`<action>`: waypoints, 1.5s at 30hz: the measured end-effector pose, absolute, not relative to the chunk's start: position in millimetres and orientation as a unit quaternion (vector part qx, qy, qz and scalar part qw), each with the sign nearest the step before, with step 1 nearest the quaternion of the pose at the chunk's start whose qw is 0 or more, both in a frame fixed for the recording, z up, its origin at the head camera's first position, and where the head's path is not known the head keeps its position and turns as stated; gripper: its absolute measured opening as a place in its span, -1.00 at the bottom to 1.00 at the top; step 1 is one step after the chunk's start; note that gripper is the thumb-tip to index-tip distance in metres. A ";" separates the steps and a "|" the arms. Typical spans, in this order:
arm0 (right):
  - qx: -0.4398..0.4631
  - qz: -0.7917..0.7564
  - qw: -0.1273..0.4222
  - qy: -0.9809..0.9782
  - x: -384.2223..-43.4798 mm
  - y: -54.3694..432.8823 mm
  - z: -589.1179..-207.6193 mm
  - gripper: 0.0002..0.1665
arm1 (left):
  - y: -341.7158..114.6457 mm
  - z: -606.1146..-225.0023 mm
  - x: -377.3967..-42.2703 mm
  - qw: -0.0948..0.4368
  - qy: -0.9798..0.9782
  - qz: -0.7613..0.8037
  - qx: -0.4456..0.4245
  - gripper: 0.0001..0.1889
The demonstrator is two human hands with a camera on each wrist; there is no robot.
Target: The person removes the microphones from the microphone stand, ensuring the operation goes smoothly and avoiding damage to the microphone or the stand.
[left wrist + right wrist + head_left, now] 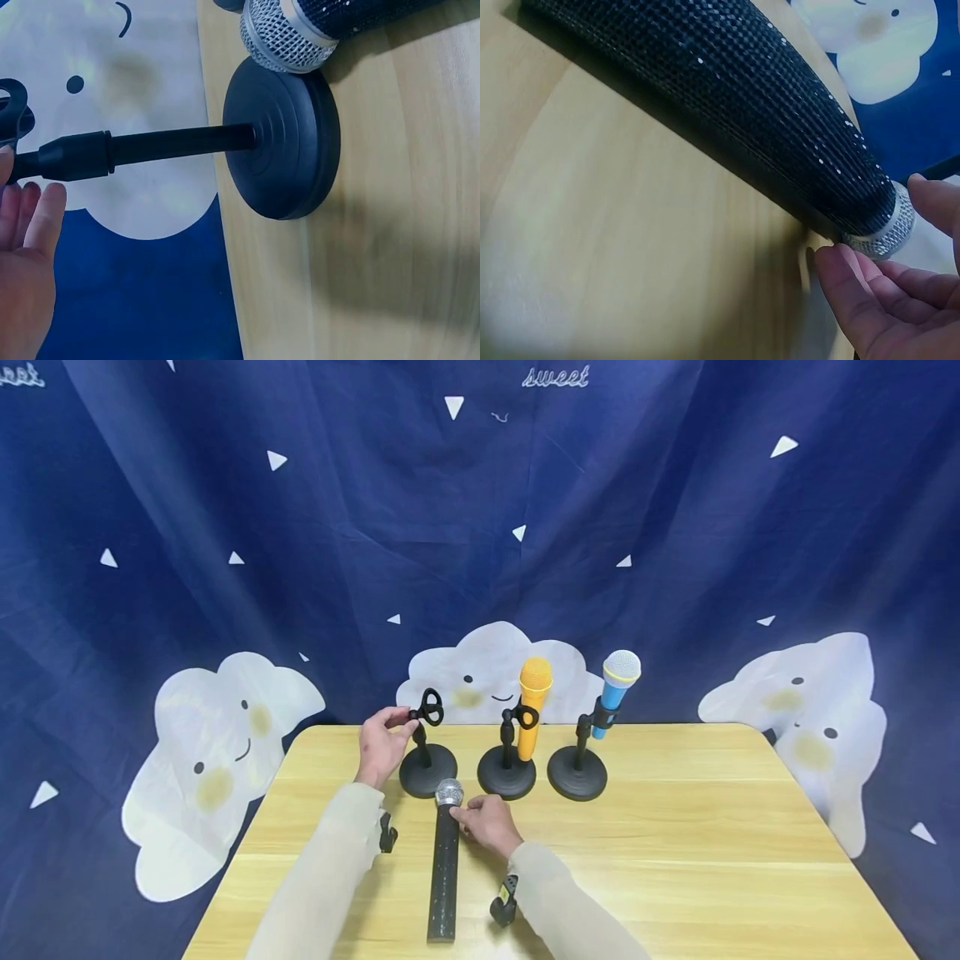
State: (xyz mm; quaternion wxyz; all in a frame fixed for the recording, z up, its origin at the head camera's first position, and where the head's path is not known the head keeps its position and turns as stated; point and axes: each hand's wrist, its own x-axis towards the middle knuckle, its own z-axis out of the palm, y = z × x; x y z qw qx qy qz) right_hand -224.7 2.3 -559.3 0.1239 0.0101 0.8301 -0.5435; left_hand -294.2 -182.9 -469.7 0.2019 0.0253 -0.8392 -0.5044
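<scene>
My left hand (pixel 383 745) pinches the top joint of the left microphone stand (pixel 425 760), just beside its black ring clip (pixel 432 707). In the left wrist view the stand's round base (pixel 281 142) rests on the table. A black sparkly microphone (pixel 444 877) with a silver mesh head (pixel 449 792) lies lengthwise on the table, its head right at that base. My right hand (pixel 489 823) holds this microphone near the head. In the right wrist view, thumb and fingers (pixel 847 289) are on either side of its neck.
The middle stand (pixel 507 772) carries a yellow microphone (pixel 535 685) in its clip. On its right, another stand (pixel 577 774) holds a blue microphone (pixel 612 697) with a white head. The wooden table (pixel 712 827) ends at a dark blue curtain (pixel 600 460) with cloud prints.
</scene>
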 end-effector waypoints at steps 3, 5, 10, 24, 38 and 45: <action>0.004 -0.549 0.125 0.826 -225.2 6.4 -558.7 -0.56 | -182.8 -470.9 -292.5 0.221 -0.836 -0.501 0.030 -0.79; -0.001 -0.555 0.122 0.823 -224.8 9.3 -558.4 -0.48 | -182.4 -471.1 -291.7 0.231 -0.835 -0.497 0.033 -0.82; -0.008 -0.553 0.122 0.824 -225.2 17.2 -557.7 -0.43 | -181.1 -472.9 -289.3 0.238 -0.837 -0.491 0.036 -0.86; -0.035 -0.523 0.104 0.845 -233.0 43.5 -544.2 -0.44 | -168.0 -478.1 -283.0 0.177 -0.822 -0.542 -0.014 -0.86; -0.057 -0.508 0.073 0.856 -237.6 62.2 -525.7 -0.53 | -145.9 -472.5 -285.6 0.148 -0.827 -0.539 -0.059 -0.77; -0.055 -0.504 0.076 0.858 -240.8 71.9 -519.3 -0.52 | -135.2 -468.2 -287.3 0.149 -0.821 -0.546 -0.077 -0.76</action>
